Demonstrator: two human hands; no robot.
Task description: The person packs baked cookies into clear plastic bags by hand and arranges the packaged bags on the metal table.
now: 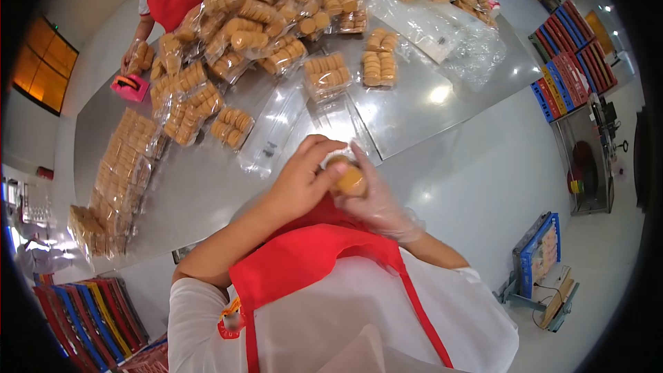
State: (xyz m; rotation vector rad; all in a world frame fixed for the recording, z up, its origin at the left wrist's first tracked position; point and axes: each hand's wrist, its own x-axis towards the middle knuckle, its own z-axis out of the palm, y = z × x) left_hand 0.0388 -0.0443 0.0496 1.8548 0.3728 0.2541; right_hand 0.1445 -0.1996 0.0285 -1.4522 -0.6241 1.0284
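Close to my chest, at the near edge of the steel table (200, 197), my two hands meet around a few round golden cookies (352, 181). My bare left hand (304, 174) curls over them, its thumb pressing on the near side. Around their right side wraps my right hand (375, 200), in a clear plastic glove. Some of the cookies are hidden by my fingers. Just beyond my hands lie flat clear plastic bags (276, 135). A pack of cookies (328, 74) and another pack (379, 59) rest farther out.
A large heap of bagged cookies (242, 31) covers the table's far left, and packs in a row (121, 173) line its left edge. A pink tape dispenser (130, 88) stands by a co-worker in a red apron (166, 0). Plastic sheets (414, 17) lie at far right.
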